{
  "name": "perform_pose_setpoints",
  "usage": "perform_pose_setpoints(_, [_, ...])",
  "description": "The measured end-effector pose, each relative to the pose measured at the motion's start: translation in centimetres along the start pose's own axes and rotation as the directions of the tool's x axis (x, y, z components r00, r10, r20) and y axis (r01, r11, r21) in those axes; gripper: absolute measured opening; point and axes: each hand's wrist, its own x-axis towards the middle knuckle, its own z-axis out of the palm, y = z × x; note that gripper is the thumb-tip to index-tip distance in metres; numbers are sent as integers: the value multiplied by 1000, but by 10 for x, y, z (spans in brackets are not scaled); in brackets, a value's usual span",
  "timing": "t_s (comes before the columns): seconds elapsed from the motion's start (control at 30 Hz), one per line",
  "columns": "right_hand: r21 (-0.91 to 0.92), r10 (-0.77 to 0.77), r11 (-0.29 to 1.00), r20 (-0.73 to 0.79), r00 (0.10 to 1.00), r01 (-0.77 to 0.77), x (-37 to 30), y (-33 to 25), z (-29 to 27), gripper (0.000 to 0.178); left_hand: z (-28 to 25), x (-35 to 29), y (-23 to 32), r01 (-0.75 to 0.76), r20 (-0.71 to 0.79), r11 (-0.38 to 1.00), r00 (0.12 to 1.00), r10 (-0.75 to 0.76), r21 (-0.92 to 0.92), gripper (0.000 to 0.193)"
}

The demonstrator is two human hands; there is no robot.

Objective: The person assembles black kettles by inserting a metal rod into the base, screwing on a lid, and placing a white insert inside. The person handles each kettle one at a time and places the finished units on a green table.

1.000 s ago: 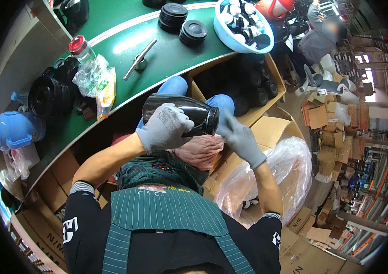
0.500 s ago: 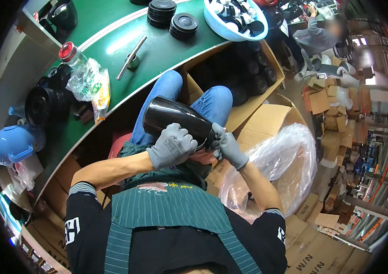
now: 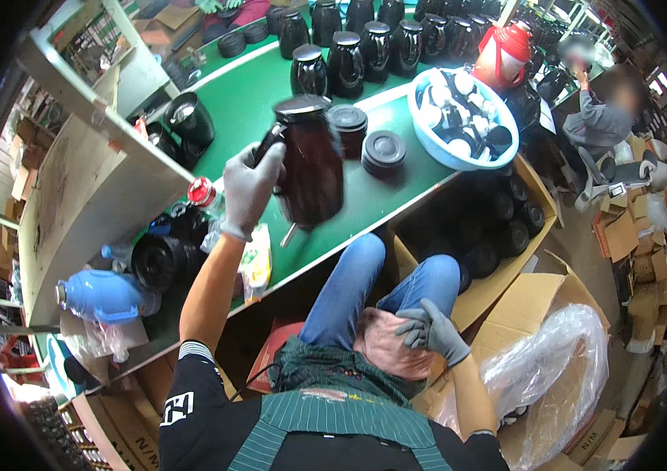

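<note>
My left hand (image 3: 249, 192), in a grey glove, is wrapped round the handle of a glossy black thermos jug (image 3: 311, 173). The jug is upright over the green bench, its outline smeared by motion. Behind it stand round black lids (image 3: 384, 151) in two short stacks, and a metal bar (image 3: 289, 235) pokes out below it. Over my lap, my gloved right hand (image 3: 439, 334) holds nothing, with its fingers loosely bent and apart. A pink cloth (image 3: 388, 345) lies on my thigh beside that hand.
Several black jugs (image 3: 345, 67) line the green bench (image 3: 243, 90). A light-blue basin (image 3: 428, 149) of small parts stands near a red jug (image 3: 502, 55). Right of my knees is a carton (image 3: 541, 192) of black items; a blue jug (image 3: 102, 297) lies left. Other people work farther off.
The black jug has gone from lying tilted over my lap to upright above the bench, in my left hand. My right hand has let go of it. The view has shifted, showing more bench.
</note>
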Motion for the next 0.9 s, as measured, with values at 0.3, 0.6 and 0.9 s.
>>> perform_pose_setpoints(0.3, [29, 99, 994, 72, 992, -101, 9, -7, -8, 78, 49, 206, -175, -55, -190, 992, 979, 77, 117, 30])
perform_pose_setpoints(0.6, [37, 183, 980, 216, 959, -196, 21, -20, -15, 78, -1, 220, -211, -18, 162, 995, 987, 3, 94, 44])
perform_pose_setpoints(0.9, [70, 176, 977, 258, 950, -200, 20, -32, -4, 75, -117, 265, -220, 360, -413, 232, 877, 245, 903, 39])
